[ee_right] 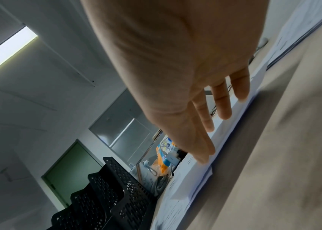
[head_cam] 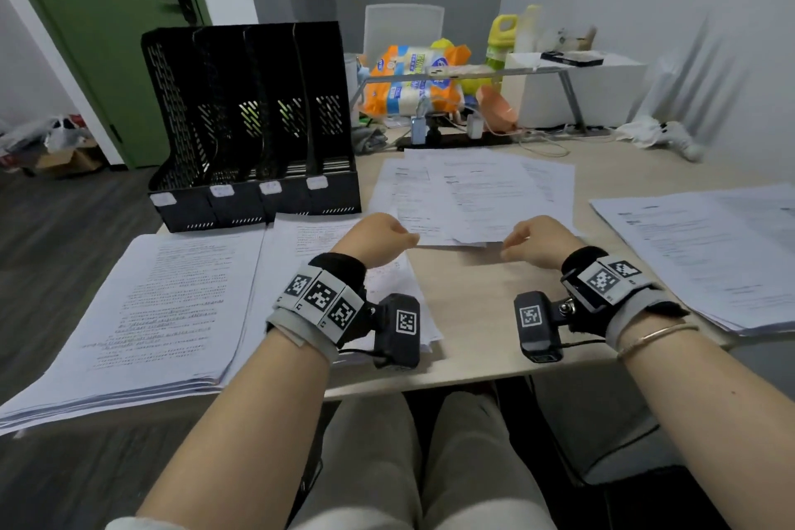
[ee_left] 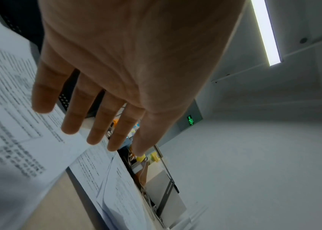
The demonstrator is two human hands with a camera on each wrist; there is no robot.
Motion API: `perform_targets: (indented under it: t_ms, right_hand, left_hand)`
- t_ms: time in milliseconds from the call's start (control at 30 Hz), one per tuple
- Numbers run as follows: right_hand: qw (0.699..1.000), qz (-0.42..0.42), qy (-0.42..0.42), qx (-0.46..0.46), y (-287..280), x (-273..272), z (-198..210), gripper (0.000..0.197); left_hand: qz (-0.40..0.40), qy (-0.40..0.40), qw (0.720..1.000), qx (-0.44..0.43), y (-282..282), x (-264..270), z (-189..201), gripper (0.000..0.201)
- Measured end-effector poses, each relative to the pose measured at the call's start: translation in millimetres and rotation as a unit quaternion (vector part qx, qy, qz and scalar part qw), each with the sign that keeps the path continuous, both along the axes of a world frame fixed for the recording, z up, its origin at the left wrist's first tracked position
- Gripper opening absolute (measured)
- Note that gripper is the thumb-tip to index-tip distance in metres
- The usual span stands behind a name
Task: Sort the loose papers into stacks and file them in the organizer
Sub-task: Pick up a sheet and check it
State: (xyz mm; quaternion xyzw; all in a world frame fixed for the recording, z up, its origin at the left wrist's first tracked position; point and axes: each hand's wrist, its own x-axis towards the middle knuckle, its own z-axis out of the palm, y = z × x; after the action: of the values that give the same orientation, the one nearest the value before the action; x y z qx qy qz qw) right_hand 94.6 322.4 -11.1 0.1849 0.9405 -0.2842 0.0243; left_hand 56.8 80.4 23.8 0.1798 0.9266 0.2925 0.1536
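A black slotted organizer point(head_cam: 254, 125) stands at the table's back left, its slots showing no papers. Loose printed papers point(head_cam: 469, 194) lie fanned out in the middle. My left hand point(head_cam: 378, 235) and right hand point(head_cam: 533, 241) are at the near edge of that pile, one on each side. In the left wrist view the left hand point(ee_left: 97, 124) has straight, spread fingers over the papers point(ee_left: 112, 179). The right hand point(ee_right: 215, 118) also has straight fingers, tips at the papers' edge point(ee_right: 201, 175). Neither hand holds anything.
Three paper stacks lie around me: far left point(head_cam: 163, 306), in front of the organizer point(head_cam: 314, 237) and right point(head_cam: 705, 254). Behind the papers are an orange package point(head_cam: 413, 82), a yellow-green bottle point(head_cam: 501, 39), a white box point(head_cam: 576, 90) and cables. A green door point(head_cam: 107, 34) is at left.
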Motion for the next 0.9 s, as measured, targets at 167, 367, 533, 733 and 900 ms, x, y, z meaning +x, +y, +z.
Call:
perform_targets:
  t_ms: [167,367,533,733,900]
  right_hand:
    - [0.999,0.024,-0.045,-0.004,9,1,0,0.042]
    - [0.999,0.031,-0.008,-0.037,20,3,2,0.039]
    - [0.994,0.079,0.008,-0.08,26,21,5,0.028]
    - [0.986,0.115,-0.005,-0.124,32,37,3,0.025]
    - [0.984,0.129,-0.028,-0.122,33,42,2,0.019]
  left_hand:
    - [0.003,-0.035,0.999,0.012,25,-14,-8,0.017]
    - [0.029,-0.071,0.994,0.078,49,-18,-17,0.054]
    - [0.037,-0.091,0.985,0.14,68,-19,-18,0.053]
    - [0.049,-0.144,0.975,0.164,86,-18,-24,0.047]
    - [0.03,-0.14,0.983,0.116,93,-17,-30,0.023]
